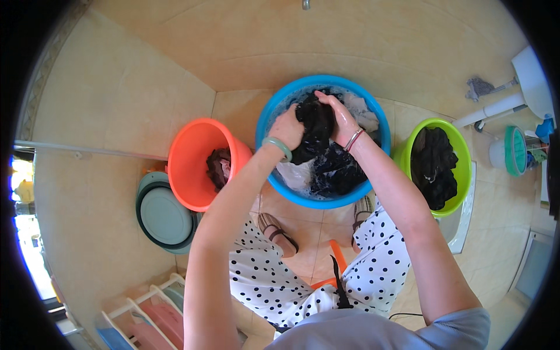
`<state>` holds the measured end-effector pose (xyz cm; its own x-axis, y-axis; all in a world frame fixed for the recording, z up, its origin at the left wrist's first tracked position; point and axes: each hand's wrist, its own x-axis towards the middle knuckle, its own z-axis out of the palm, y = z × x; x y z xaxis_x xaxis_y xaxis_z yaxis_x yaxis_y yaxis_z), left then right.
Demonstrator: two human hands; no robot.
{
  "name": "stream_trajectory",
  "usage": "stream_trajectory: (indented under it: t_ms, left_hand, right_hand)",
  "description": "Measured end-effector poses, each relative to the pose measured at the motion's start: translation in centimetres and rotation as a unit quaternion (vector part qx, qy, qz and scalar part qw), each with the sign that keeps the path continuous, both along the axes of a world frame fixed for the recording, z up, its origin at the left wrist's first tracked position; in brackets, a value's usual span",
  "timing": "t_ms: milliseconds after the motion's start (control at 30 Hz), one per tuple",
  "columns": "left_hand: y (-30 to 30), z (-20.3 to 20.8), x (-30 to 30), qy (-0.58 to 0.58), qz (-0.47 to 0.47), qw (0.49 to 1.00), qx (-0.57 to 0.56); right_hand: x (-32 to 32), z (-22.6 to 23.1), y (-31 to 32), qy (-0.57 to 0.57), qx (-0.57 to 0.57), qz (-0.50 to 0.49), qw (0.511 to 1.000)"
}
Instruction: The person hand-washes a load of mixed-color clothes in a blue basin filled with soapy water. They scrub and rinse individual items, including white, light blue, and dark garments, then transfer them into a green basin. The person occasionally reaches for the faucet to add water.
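A wet black garment (315, 123) is gathered up between my hands over a round blue basin (270, 185). My left hand (288, 126), below a pale green bangle, closes in a fist on the garment's left side. Against its right side curves my right hand (341, 118), its fingers pressing the top of the cloth. Soapy water and more laundry fill the basin: a white cloth (296, 175) near the front, a grey-white cloth (360, 111) at the back right, and dark cloth (338, 172) with suds. Folds hide the fingertips of my left hand.
An orange bucket (188, 157) with a few dark and pink cloths stands left of the basin. On the right, a lime green bucket (464, 157) holds dark clothes (433, 166). Folded grey-green basins (166, 216) lean by the left wall, near a white rack (131, 309). A white pipe (489, 111) runs at right.
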<state>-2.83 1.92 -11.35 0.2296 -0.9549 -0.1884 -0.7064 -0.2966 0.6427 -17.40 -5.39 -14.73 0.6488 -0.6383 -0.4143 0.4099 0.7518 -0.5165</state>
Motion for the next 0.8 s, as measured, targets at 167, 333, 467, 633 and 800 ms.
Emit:
stream_trajectory:
  t_ms: [167, 333, 467, 633, 800]
  left_hand:
    - [-0.9, 2.0, 0.9, -0.025, -0.06, 0.998, 0.003]
    - [-0.6, 2.0, 0.9, -0.049, -0.036, 0.988, -0.141]
    - [1.3, 1.3, -1.1, 0.345, 0.158, 0.9, -0.214]
    - [3.3, 3.4, -2.8, 0.426, 0.315, 0.84, -0.113]
    - [3.1, 2.1, -2.3, 0.377, 0.192, 0.884, -0.2]
  right_hand:
    - [0.0, 1.8, 0.9, 0.017, -0.08, 0.019, 0.996]
    - [1.3, 1.1, 1.1, 0.121, -0.074, -0.133, 0.981]
    - [0.8, 0.2, 0.2, 0.151, -0.05, -0.244, 0.956]
    - [1.2, 1.7, 1.2, 0.096, -0.043, -0.219, 0.97]
    - [0.7, 0.6, 1.6, -0.083, 0.053, -0.099, 0.99]
